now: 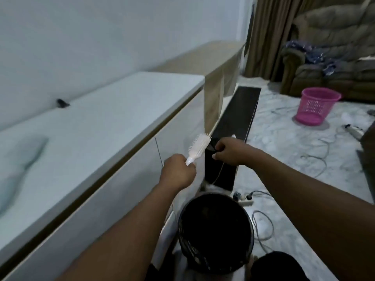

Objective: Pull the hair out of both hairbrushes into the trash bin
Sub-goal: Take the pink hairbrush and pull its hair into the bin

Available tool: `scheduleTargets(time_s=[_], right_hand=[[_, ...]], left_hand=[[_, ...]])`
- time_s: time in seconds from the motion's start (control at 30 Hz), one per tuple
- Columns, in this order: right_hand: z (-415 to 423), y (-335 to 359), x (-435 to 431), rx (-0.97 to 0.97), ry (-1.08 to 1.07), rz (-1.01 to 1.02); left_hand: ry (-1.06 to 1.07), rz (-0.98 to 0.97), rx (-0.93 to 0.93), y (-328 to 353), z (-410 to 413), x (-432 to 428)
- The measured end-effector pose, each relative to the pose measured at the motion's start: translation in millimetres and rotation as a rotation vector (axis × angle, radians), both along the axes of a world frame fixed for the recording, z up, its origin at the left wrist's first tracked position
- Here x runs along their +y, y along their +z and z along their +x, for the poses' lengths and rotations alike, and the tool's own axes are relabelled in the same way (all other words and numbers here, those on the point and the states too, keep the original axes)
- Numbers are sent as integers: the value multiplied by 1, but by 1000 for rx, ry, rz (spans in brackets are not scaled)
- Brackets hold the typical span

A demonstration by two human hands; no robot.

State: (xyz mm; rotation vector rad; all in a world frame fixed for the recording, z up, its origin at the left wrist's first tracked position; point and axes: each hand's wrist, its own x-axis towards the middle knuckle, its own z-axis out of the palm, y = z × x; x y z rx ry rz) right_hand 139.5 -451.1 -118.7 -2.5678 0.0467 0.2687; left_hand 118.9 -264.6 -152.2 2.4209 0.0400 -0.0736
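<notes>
I note a pale pink hairbrush (197, 148), black trash bin (216, 232), far magenta basket (316, 105), grey-marbled floor (284, 126).

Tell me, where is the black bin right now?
The black bin sits on the floor at bottom centre of the head view, between the person's forearms, below the left hand holding the white brush.

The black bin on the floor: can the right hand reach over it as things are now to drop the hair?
Probably yes. The right hand is pinching near the white hairbrush, held by the left hand. The black bin stands open between the forearms, nearer the body, with nothing covering it.
</notes>
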Motion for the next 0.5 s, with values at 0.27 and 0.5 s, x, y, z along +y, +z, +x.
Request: scheduleTargets(time_s=[0.27, 0.5], right_hand=[[-48, 155, 31, -288, 21, 21], [-74, 229, 85, -435, 107, 56]], left_hand=[[83, 38, -339, 157, -47, 27], [197, 105, -462, 230, -79, 83]])
